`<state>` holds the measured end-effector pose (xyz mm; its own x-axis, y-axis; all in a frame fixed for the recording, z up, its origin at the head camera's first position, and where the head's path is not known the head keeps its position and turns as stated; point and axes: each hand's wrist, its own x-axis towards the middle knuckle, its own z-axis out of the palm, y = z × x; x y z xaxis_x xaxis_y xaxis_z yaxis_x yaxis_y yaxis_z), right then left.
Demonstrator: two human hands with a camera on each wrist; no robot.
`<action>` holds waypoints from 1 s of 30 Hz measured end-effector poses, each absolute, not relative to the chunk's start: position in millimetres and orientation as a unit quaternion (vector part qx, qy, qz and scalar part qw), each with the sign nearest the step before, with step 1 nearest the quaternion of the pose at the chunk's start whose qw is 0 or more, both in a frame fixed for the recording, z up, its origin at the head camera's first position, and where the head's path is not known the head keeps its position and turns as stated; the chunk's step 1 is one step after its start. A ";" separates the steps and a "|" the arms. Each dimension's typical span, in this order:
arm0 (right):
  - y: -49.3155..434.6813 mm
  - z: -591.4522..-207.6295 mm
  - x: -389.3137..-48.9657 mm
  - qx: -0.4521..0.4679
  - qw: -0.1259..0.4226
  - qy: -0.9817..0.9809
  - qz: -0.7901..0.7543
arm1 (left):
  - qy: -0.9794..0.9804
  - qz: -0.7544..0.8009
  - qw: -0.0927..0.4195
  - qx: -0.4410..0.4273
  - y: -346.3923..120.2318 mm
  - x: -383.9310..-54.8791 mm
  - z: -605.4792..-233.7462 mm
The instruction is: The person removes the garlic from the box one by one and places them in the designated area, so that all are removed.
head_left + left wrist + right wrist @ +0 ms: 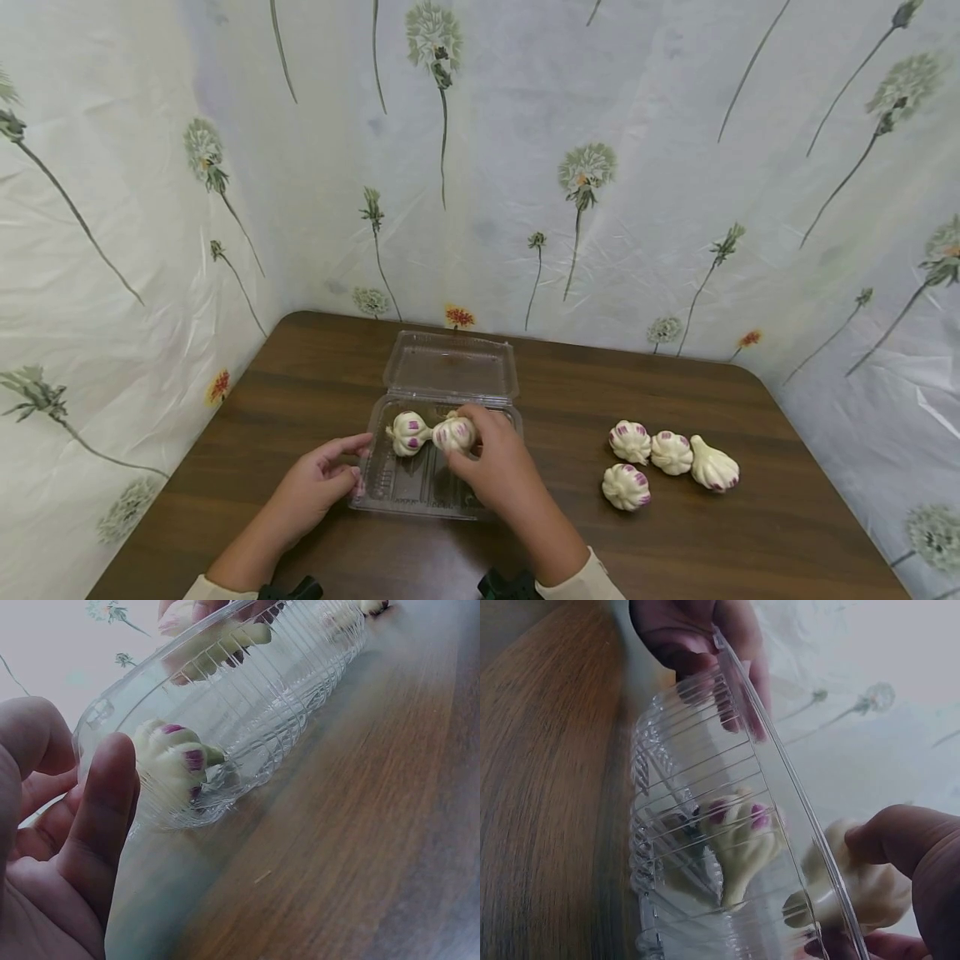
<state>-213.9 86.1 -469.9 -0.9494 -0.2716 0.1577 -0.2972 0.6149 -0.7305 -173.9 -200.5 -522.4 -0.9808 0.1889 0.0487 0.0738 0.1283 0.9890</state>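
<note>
A clear plastic clamshell container (390,493) lies on the table with its lid folded back. One garlic bulb (409,434), white with purple patches, sits in its left part. My right hand (495,462) grips a second garlic bulb (454,434) between thumb and fingers, just over the tray beside the first. In the right wrist view that held bulb (855,877) is at the rim, its stem pointing into the container. My left hand (318,483) pinches the container's left rim; the left wrist view shows the thumb (105,802) against the outer wall.
To the right on the brown wooden table (555,542) lie several more garlic bulbs, among them a front one (626,487) and a long-necked one (714,464). The open lid (452,364) lies toward the back. A dandelion-print sheet (510,250) hangs behind the table.
</note>
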 end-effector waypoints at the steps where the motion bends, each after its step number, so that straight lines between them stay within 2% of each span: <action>1: 86.8 -470.3 -213.4 0.159 0.017 -0.896 0.414 | 0.750 0.654 0.045 0.087 -200.4 -173.8 -522.3; 12: 94.3 -470.7 -210.1 0.157 0.037 -0.884 0.439 | 0.744 0.660 0.046 0.091 -200.1 -172.3 -518.8; 30: 117.2 -462.9 -200.7 0.093 0.037 -0.868 0.486 | 0.746 0.658 0.054 0.087 -199.9 -172.2 -519.7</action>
<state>-200.7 117.2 -462.9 -0.9800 -0.1245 0.1550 -0.1972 0.5112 -0.8365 -172.2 -199.9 -519.7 -0.9792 0.1999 0.0343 0.0589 0.1185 0.9912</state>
